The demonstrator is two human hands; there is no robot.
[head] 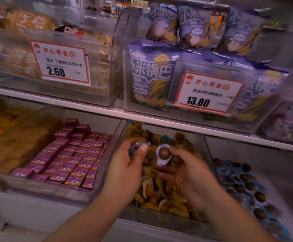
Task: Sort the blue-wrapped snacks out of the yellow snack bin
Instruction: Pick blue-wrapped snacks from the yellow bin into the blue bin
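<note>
1. Both hands hover over the yellow bin (159, 213) at lower centre of the frame, close together but not touching. The right hand (187, 173) pinches a blue snack (163, 154) by its rim, with the brown ball facing the camera. The left hand (130, 165) curls round another blue pack (138, 146), thumb pressed on top; only a blue edge of it shows.
2. The step in hand looks like lifting blue strays clear of the yellow ones. It is best to keep each pinch on the flat rim of the wrapper, not on the ball, so nothing slips back into the pile.
3. The blue bin (247, 182) lies just right of the yellow bin, at lower right of the frame. The sensible route is to carry both packs right over the divider and let go low, so that they do not bounce out.
4. More blue shows at the back of the yellow bin, near the shelf edge (159, 122), so the sorting looks unfinished; it would be wise to scan there next.
5. Both forearms enter from the bottom edge and angle up and inward. The left palm turns right; the right palm faces up and left, fingers loosely spread beneath the pinch. Motion blur hides finer finger detail.
</note>
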